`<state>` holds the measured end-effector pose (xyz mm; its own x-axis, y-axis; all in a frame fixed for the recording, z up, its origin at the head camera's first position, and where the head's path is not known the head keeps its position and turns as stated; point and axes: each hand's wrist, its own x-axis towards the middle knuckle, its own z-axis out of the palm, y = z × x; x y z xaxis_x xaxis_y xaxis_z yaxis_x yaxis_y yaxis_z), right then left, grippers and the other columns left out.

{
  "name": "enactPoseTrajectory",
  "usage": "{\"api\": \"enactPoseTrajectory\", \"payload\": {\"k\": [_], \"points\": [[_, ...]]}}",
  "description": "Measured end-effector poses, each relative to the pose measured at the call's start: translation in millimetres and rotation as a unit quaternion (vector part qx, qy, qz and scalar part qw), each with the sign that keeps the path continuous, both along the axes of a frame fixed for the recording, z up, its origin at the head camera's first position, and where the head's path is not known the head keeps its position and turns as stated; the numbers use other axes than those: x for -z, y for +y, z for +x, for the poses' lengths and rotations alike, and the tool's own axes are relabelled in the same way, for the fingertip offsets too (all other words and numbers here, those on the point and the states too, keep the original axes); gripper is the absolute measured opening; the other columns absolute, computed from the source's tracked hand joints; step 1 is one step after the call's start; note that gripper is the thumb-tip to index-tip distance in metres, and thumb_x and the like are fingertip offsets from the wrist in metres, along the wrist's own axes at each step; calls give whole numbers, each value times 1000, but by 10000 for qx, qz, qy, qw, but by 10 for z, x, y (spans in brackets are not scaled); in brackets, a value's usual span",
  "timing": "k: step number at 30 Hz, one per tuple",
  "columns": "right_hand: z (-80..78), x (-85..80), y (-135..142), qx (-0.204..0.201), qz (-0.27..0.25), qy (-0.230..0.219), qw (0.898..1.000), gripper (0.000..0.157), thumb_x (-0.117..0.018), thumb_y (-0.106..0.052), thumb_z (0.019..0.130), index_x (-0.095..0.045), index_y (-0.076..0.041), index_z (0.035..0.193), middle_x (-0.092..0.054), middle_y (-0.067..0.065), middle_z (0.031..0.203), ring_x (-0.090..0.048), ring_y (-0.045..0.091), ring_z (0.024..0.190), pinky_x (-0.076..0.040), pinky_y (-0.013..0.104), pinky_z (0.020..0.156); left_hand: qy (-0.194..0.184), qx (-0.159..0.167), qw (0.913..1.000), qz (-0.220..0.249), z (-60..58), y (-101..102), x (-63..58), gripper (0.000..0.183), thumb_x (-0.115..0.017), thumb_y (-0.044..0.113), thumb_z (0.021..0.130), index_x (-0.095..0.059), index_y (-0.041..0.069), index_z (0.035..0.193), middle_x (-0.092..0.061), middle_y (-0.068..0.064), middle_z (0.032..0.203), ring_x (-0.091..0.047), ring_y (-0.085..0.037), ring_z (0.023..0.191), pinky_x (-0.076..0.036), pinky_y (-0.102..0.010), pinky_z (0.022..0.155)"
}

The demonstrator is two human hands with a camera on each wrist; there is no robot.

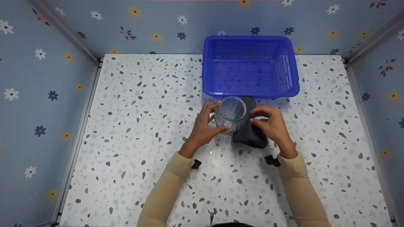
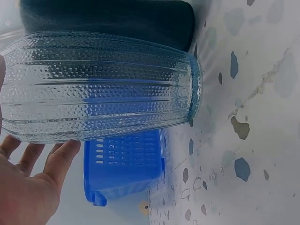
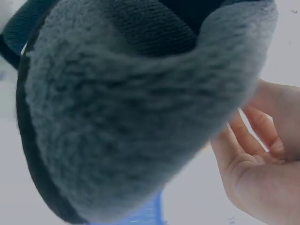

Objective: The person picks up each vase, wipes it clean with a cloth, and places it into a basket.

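Note:
A clear glass jar [image 1: 225, 123] with vertical ribs and a beaded texture has its round mouth facing up in the head view. My left hand [image 1: 203, 127] grips it from the left, thumb on the near side, fingers on the far side. Against the jar's right side is a dark grey fuzzy cloth [image 1: 247, 135], bulky and folded or rolled. My right hand [image 1: 272, 124] pinches its right edge between thumb and fingers. The cloth [image 3: 126, 112] fills much of the right wrist view and covers some fingertips. Whether the jar's base touches the table cannot be told.
A blue plastic basket [image 1: 251, 94] with perforated walls stands just beyond the jar and cloth, near the back wall. The speckled white table [image 1: 142, 126] extends to both sides. Flower-patterned panels [image 1: 41, 94] enclose it at the back, left and right.

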<state>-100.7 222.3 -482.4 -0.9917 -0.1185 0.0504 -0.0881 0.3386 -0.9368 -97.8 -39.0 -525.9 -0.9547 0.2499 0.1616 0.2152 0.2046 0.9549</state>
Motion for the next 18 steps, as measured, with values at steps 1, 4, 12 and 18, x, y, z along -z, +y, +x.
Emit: {"api": "enactPoseTrajectory", "payload": {"k": [1,4,12,18], "points": [[0,43,3,30,-79,-54,9999,20,-76,20,84,-73,13,103,-74,20,101,-69,1,90,-59,16,77,3,1,10000,7,0,0,1,86,-95,22,80,-51,8,152,-49,-10,151,-54,-30,134,-52,-44,110],[1,155,5,88,-226,-138,9996,20,-75,20,84,-73,14,103,-74,18,100,-70,2,90,-59,17,76,28,-10,10000,11,1,-1,2,85,-96,22,80,-51,8,151,-49,-11,150,-54,-31,135,-53,-45,110],[-13,435,-34,76,-43,-250,9996,17,-74,19,86,-73,13,102,-73,24,101,-71,5,88,-59,18,79,-13,11,10000,52,3,-1,-6,86,-95,23,80,-50,8,152,-48,-11,151,-53,-32,136,-52,-47,111],[-23,629,-86,0,310,-190,9993,18,-74,21,84,-72,14,100,-75,26,97,-75,28,88,-56,19,81,-13,-9,10000,19,2,3,-4,86,-96,22,80,-51,8,151,-48,-11,151,-54,-32,135,-52,-47,111]]}}
